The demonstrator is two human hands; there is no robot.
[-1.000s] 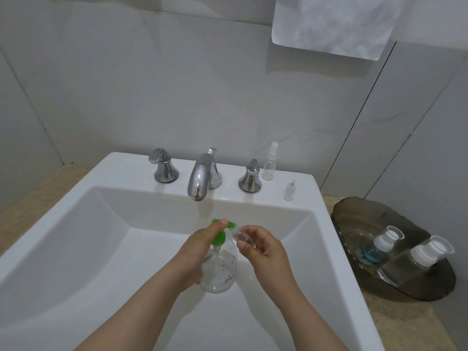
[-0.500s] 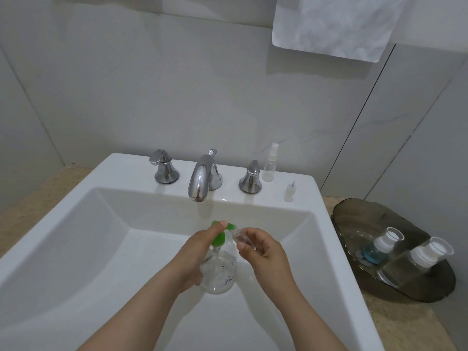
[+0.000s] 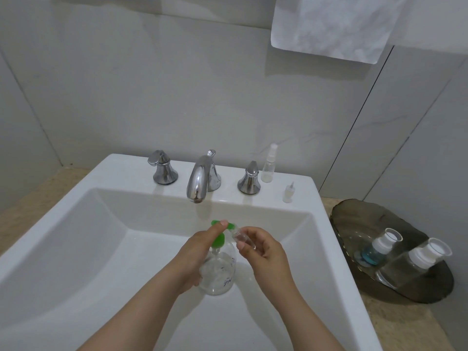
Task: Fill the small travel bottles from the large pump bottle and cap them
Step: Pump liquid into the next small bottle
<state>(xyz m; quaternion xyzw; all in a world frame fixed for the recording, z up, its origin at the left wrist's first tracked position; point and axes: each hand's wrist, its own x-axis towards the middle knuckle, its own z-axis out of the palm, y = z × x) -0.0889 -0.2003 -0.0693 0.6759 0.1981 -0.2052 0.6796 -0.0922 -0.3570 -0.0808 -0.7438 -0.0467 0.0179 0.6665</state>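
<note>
Lower centre, over the sink [image 3: 76,236]: our left hand [image 3: 192,257] grips the pump bottle [image 3: 220,274], one finger atop its green pump. Our right hand [image 3: 266,254] pinches a small travel bottle [image 3: 241,238] at the nozzle.

A white rectangular basin [image 3: 63,224] sits in a corner. Behind the basin rise pale grey, marble-veined wall tiles [image 3: 152,84] with thin dark joints. On the basin's back ledge stands a chrome spout [image 3: 200,181], with a chrome handle to its left [image 3: 162,168] and another to its right [image 3: 249,178]. A speckled beige counter [image 3: 405,325] flanks the basin. Right of the basin, a dark smoky dish [image 3: 354,219] lies on that counter. High above the basin's right corner hangs a white sheet [image 3: 329,24]. The light is soft and even.
</note>
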